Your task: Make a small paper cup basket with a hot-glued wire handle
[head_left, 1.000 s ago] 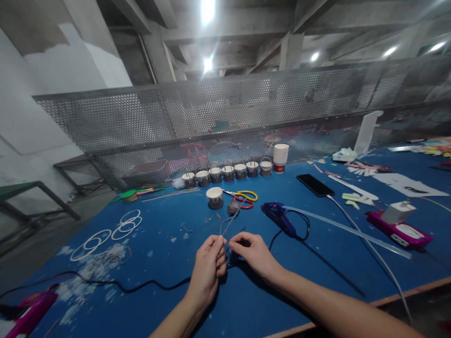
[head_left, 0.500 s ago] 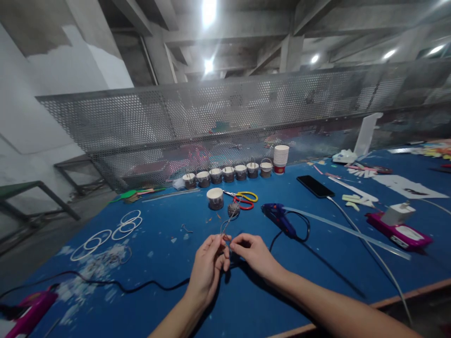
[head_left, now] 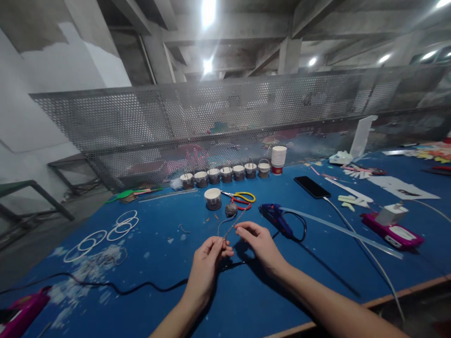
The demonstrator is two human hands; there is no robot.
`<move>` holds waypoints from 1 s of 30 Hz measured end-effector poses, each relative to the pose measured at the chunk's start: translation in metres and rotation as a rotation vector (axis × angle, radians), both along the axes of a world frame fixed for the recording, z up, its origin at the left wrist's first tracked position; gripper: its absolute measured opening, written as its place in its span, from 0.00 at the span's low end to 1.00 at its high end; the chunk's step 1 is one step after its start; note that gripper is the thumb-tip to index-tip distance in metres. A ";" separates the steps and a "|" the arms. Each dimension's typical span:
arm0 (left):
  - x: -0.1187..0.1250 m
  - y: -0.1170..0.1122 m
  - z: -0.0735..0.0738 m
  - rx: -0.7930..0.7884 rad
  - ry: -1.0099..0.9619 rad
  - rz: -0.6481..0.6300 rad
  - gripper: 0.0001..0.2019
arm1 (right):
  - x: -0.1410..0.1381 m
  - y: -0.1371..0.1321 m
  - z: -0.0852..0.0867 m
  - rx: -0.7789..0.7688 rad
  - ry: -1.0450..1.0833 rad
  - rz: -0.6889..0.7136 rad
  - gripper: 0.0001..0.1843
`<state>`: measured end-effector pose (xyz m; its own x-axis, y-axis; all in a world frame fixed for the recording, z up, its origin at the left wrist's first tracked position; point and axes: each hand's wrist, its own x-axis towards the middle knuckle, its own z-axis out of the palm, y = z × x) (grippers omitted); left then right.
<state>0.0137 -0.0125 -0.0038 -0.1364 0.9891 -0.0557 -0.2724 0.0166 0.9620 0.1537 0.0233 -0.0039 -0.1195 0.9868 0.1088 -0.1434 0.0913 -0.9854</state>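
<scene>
My left hand (head_left: 207, 263) pinches a strand of grey yarn (head_left: 230, 228) between thumb and fingers. My right hand (head_left: 259, 244) is just to its right, thumb and forefinger drawn together at the strand. From the left fingertips a twisted length slants up and right, and a thinner loop curves toward a small grey yarn ball (head_left: 231, 209). Beyond the ball stands a white paper cup (head_left: 213, 199) with a grey wrapped lower part. Scissors (head_left: 243, 196) with yellow and red handles lie beside it. A blue glue gun (head_left: 276, 218) rests right of my hands.
Several grey-wrapped cups (head_left: 226, 175) line the back, beside a stack of cups (head_left: 278, 159). White rings (head_left: 121, 226) lie left. A phone (head_left: 312, 187), a clear glue stick (head_left: 345, 233) and a magenta power strip (head_left: 391, 230) are right. A black cable (head_left: 123, 288) crosses the blue table (head_left: 162, 314).
My right hand has risen slightly and moved away from the left. The twisted yarn now stretches straighter up to the right; the left hand stays nearly in place, still pinching.
</scene>
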 end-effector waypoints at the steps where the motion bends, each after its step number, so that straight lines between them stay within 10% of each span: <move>1: 0.000 0.000 -0.001 0.004 0.027 -0.010 0.12 | 0.001 0.001 0.001 -0.005 0.018 -0.010 0.15; 30: -0.002 0.002 0.004 -0.038 -0.164 -0.045 0.07 | 0.010 0.009 -0.003 -0.192 0.156 -0.011 0.19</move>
